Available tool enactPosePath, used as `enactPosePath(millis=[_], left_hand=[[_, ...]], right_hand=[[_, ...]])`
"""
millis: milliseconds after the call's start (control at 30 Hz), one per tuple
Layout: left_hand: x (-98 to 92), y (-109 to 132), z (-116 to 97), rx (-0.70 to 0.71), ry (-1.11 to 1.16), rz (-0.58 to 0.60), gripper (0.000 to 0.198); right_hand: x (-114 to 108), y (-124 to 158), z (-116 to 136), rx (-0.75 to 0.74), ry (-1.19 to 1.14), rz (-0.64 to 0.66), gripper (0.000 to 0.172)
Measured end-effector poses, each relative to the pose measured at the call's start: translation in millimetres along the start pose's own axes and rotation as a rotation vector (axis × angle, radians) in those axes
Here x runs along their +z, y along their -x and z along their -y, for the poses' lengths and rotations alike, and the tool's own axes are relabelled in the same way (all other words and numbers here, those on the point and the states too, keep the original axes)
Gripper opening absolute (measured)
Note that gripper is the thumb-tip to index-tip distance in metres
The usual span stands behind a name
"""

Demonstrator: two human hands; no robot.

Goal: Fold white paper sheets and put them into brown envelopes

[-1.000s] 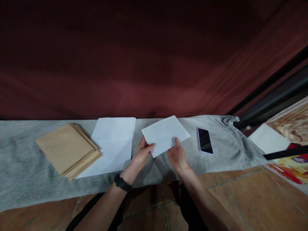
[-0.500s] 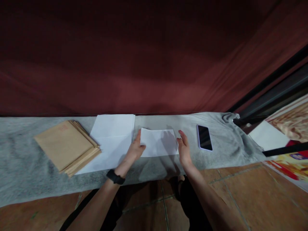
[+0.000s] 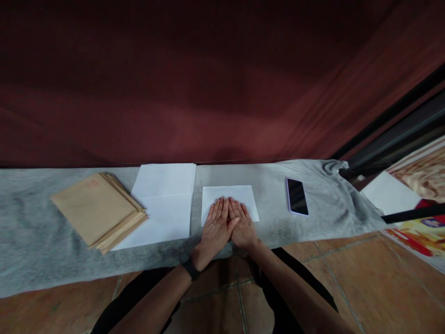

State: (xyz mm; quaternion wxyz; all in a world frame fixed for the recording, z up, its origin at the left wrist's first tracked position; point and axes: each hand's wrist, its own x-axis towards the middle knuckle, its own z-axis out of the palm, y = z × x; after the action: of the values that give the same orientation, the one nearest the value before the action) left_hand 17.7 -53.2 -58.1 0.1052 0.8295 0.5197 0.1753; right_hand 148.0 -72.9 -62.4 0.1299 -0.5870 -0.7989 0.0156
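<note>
A small white folded sheet of paper (image 3: 229, 190) lies flat on the grey cloth in front of me. My left hand (image 3: 217, 222) rests palm down on it with fingers stretched out. Beside it and touching it, my right hand (image 3: 242, 226) also presses flat on the paper, its fingers straight. The left thumb overlaps the right hand. Both palms cover the lower middle of the paper. To the left is a stack of larger white paper sheets (image 3: 168, 204), with a crease across the top one. A pile of brown envelopes (image 3: 95, 208) partly covers that stack's left side.
A phone (image 3: 297, 196) with a pale purple edge lies right of the paper. Grey cloth (image 3: 333, 204) covers the narrow bench. Behind it hangs a dark red curtain (image 3: 208, 93). Printed boxes (image 3: 422, 236) and a black bar (image 3: 413, 214) stand at the right.
Both hands have moved from the left and right edges of the folded paper onto its middle, meeting side by side. The paper's raised upper edge now lies flat.
</note>
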Motion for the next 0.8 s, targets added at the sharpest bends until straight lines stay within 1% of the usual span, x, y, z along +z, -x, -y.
enactPosePath(millis=[133,333,467,533,600,667,733,800], left_hand=[[-2.5,5.6,8.8,-0.012,-0.039,-0.041,0.072],[-8.4,10.8,18.7,-0.080,-0.095,-0.066,0.070],[-11.0,13.5,25.0,-0.130,-0.107,-0.065,0.067],[-13.1,12.4,25.4,-0.157,-0.113,-0.085,0.065],[-14.7,7.4,22.6,-0.158,-0.106,-0.104,0.062],[-14.6,-2.0,17.5,-0.103,-0.077,-0.099,0.060],[-11.7,-13.8,12.2,-0.020,-0.046,-0.078,0.059],[-6.3,-25.3,8.8,0.033,-0.033,-0.057,0.058]], right_hand=[[0.7,2.0,-11.0,0.074,0.010,-0.031,0.057],[-2.4,11.2,-39.6,0.162,0.019,-0.085,0.059],[-3.9,19.1,-56.1,0.228,0.031,-0.083,0.060],[-6.6,18.2,-61.2,0.273,0.028,-0.091,0.059],[-11.3,11.3,-62.5,0.305,0.007,-0.121,0.058],[-16.5,-1.6,-58.7,0.298,-0.039,-0.149,0.058],[-19.6,-17.8,-50.0,0.229,-0.112,-0.133,0.060],[-18.9,-33.4,-38.7,0.162,-0.189,-0.083,0.059]])
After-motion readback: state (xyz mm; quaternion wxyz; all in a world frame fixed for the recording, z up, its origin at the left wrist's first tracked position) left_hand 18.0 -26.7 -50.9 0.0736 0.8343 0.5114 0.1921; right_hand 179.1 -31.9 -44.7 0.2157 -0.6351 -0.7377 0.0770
